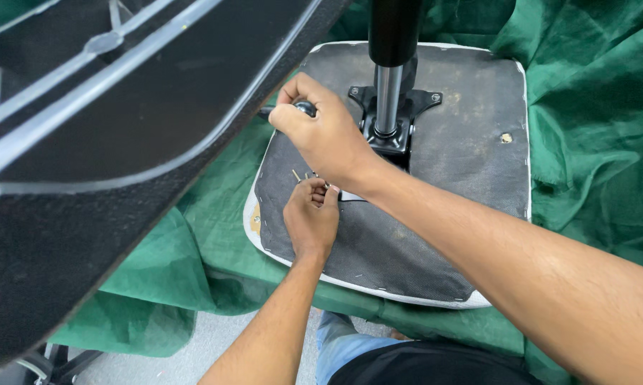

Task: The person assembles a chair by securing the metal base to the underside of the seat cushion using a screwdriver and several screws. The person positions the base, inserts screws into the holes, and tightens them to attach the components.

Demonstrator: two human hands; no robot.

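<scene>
I took it for a furniture assembly workshop — an upturned office chair seat [435,214] with its gas-lift column [388,85] lay on a bench draped in green fabric [585,93], a black chair backrest [86,142] propped alongside, over grey floor [193,356].

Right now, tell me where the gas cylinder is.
In the head view the gas cylinder stands top centre, rising from the black bracket on the upturned seat, just right of the right hand.

Seat underside [449,178]: matt grey woven fabric, stapled at the edges
Gas cylinder [387,100]: smooth polished metal
Mounting bracket [400,107]: glossy black metal
Drape [592,85]: green, crumpled non-woven cloth
</scene>
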